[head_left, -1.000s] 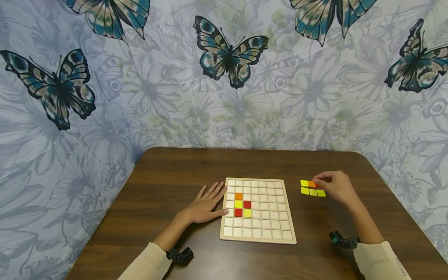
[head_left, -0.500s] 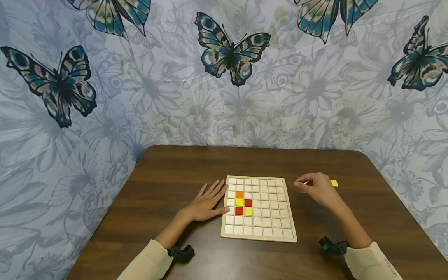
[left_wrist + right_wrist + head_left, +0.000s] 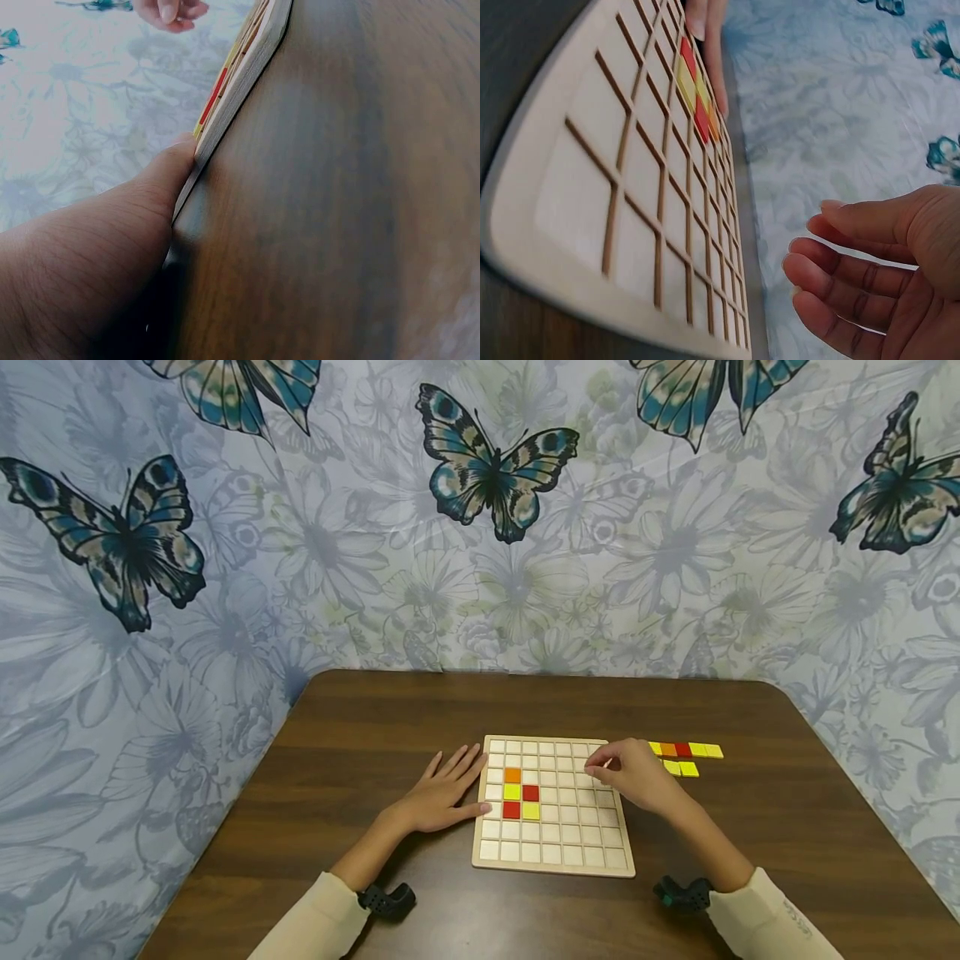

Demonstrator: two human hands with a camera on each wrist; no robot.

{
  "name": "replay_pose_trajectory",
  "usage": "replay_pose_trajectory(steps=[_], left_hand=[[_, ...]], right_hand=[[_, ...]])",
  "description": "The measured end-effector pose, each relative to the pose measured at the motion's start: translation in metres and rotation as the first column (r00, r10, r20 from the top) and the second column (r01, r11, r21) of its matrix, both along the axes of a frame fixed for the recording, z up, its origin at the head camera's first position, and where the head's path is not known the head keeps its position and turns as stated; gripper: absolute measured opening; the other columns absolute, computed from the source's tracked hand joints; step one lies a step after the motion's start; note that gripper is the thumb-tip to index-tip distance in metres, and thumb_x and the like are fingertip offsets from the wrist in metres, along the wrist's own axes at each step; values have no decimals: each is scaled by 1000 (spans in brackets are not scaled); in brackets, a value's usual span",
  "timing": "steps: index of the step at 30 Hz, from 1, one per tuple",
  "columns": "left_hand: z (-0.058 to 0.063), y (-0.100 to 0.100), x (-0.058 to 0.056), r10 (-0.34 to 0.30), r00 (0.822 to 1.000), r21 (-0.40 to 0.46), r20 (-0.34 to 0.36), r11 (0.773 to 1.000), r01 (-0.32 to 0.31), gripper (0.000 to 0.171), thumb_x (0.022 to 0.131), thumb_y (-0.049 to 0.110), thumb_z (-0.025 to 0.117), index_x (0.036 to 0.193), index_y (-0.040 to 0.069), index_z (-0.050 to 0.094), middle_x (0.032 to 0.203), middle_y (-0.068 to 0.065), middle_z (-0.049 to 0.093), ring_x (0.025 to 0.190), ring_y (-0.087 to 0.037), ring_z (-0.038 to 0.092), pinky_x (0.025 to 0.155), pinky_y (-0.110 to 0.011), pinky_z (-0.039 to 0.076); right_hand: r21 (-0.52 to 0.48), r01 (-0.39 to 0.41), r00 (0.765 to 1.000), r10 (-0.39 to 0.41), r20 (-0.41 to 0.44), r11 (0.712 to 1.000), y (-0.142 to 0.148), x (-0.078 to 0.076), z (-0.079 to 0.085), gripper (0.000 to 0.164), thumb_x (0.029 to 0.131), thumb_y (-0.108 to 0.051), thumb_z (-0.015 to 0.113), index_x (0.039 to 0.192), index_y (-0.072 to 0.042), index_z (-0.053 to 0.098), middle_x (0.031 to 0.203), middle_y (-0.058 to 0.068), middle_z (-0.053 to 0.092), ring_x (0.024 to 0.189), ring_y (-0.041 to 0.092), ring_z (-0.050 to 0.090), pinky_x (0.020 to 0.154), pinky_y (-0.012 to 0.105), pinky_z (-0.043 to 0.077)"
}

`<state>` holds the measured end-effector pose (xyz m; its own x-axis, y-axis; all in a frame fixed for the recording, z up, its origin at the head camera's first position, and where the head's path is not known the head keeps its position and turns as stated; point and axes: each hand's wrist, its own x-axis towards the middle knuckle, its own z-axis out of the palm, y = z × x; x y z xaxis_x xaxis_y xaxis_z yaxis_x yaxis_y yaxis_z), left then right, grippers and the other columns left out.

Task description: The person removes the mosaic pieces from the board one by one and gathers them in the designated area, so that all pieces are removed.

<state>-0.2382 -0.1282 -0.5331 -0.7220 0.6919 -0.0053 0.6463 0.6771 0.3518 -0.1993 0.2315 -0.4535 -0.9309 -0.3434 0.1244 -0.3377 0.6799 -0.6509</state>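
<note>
A pale wooden grid board (image 3: 558, 852) lies on the table, with one orange, two yellow and two red tiles (image 3: 531, 793) set in its left half. My left hand (image 3: 435, 802) rests flat at the board's left edge, fingers spread and thumb over the rim. Above the board's upper right part is my right hand (image 3: 637, 774), thumb (image 3: 847, 217) and index fingertips close together and the other fingers loosely bent. No tile shows at these fingertips; I cannot tell whether a small one is hidden between them.
Just right of the board lie two rows of loose tiles, mostly yellow (image 3: 688, 769), with one orange (image 3: 667, 749) and one red (image 3: 682, 749). The right hand partly covers them. Behind the brown table (image 3: 375, 710) hangs a butterfly-patterned cloth (image 3: 495, 610).
My right hand has moved left from the loose tiles to above the board's upper right part, uncovering more of the top row. My left hand and the board stay where they were.
</note>
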Motion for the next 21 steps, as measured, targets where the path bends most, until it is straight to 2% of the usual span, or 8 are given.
replay_pose_trajectory(steps=[5, 8, 12, 17, 21], left_hand=[[3, 0, 0, 2, 1000, -14, -2, 1000, -2, 88, 102, 63, 44, 164, 11, 11, 170, -13, 6, 156, -35, 4, 118, -66, 2], [1, 0, -1, 7, 1000, -14, 1, 1000, -7, 88, 102, 64, 43, 165, 13, 9, 170, -11, 4, 156, -33, 2, 119, -64, -1], [-2, -1, -1, 9, 1000, -4, 6, 1000, -9, 88, 101, 66, 41, 165, 15, 7, 171, -9, 2, 157, -30, -1, 119, -63, -4], [4, 0, 1, 0, 1000, -19, -4, 1000, 0, 88, 102, 64, 43, 165, 12, 10, 170, -13, 4, 156, -34, 4, 118, -66, 2], [4, -1, 1, -5, 1000, -3, -8, 1000, 5, 89, 102, 63, 44, 164, 9, 12, 170, -15, 7, 156, -37, 6, 117, -67, 3]], right_hand=[[27, -49, 998, 49, -26, 998, -19, -3, -4, 6, 92, -9, 75, 94, -6, 80, 82, -2, 73, 65, 12, 60, 58, 26, 50], [44, -62, 997, 64, -31, 997, -29, -5, -7, 5, 91, -11, 77, 91, -8, 80, 80, -7, 72, 66, 10, 59, 59, 26, 49], [61, -89, 996, 90, -19, 994, -40, -8, -13, 6, 91, -14, 78, 89, -8, 79, 80, -8, 71, 66, 9, 57, 61, 25, 49], [70, -113, 994, 113, -1, 991, -49, -11, -19, 5, 89, -12, 79, 89, -7, 79, 80, -8, 71, 66, 12, 57, 61, 25, 49], [74, -132, 991, 132, 6, 988, -56, -14, -22, 4, 88, -10, 80, 90, -6, 79, 79, -7, 71, 66, 10, 58, 62, 24, 49]])
